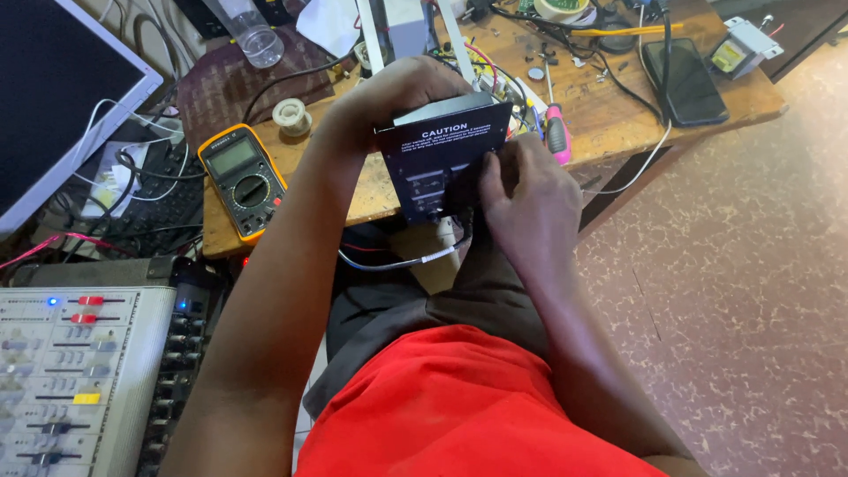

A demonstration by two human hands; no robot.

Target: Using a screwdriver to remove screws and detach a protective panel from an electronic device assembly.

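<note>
Black white-lettered panel clasped in left hand, right hand grip pinching its lower edge.

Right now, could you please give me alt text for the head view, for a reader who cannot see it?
Left hand grips the top of a black panel held upright over the lap, while the right hand touches its lower right edge. Behind lies a cluttered wooden bench with a yellow multimeter, a phone and a pink screwdriver.
</note>
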